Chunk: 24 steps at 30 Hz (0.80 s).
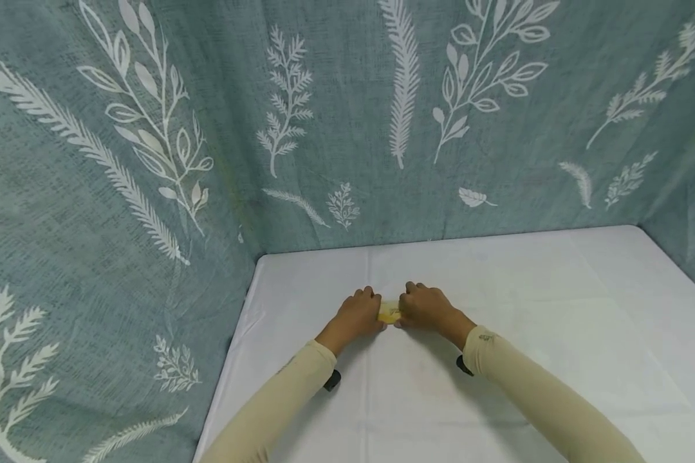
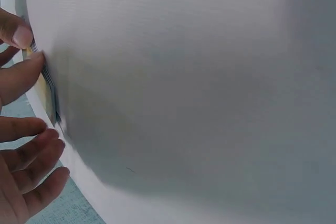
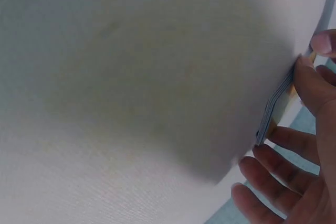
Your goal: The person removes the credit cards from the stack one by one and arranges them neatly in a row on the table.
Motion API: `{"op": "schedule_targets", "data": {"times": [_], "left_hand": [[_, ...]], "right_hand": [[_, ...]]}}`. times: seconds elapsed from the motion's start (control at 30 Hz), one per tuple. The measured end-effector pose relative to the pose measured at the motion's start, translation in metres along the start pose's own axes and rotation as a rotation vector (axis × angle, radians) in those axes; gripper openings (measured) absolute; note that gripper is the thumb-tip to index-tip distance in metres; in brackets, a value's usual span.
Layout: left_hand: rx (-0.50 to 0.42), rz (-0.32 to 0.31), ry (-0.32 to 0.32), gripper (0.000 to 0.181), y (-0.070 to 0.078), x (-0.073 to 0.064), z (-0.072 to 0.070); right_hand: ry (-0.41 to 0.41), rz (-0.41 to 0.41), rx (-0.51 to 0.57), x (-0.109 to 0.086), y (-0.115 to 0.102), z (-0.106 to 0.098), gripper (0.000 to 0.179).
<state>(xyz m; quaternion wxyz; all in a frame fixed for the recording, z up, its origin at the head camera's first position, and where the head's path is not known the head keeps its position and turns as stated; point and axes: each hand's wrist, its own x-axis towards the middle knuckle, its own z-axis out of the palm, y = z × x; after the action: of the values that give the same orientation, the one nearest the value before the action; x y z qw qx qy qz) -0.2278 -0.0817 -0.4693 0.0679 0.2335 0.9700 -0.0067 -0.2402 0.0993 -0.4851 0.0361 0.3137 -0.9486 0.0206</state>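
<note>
A small folded yellow leaflet (image 1: 390, 312), pale along its top, is held between both hands over the white table. Its long edge shows several thin layers with a slight bend in the right wrist view. My left hand (image 1: 357, 315) grips its left end, thumb on the near edge and fingers at the far side. At the right end, my right hand (image 1: 431, 310) pinches it the same way. The two thumbs come close together at the near edge in the left wrist view. Most of the leaflet's ends are covered by the hands.
A white cloth (image 1: 498, 386) with faint creases covers the table. Blue-green curtains (image 1: 347, 116) with white leaf prints hang behind it and along the left and right sides. Dark wrist straps (image 1: 333, 380) show under the cream sleeves.
</note>
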Motion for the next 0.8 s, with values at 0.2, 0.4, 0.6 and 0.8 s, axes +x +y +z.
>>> {"op": "schedule_targets", "data": {"times": [0.2, 0.4, 0.6, 0.8], "left_hand": [[-0.001, -0.002, -0.032, 0.049, 0.0022, 0.0032, 0.0022], [0.031, 0.008, -0.015, 0.046, 0.0010, 0.0041, 0.0022], [0.025, 0.031, 0.004, 0.047, -0.0002, 0.0025, 0.0036], [0.038, 0.052, 0.031, 0.048, 0.0012, 0.0004, 0.0048]], "right_hand": [[0.011, -0.002, 0.000, -0.0016, -0.0025, 0.0035, 0.048], [0.011, -0.001, 0.010, 0.0005, -0.0020, 0.0027, 0.049], [0.000, 0.003, 0.023, 0.0004, -0.0018, 0.0020, 0.049], [-0.019, 0.013, 0.042, -0.0014, -0.0011, 0.0017, 0.050]]}}
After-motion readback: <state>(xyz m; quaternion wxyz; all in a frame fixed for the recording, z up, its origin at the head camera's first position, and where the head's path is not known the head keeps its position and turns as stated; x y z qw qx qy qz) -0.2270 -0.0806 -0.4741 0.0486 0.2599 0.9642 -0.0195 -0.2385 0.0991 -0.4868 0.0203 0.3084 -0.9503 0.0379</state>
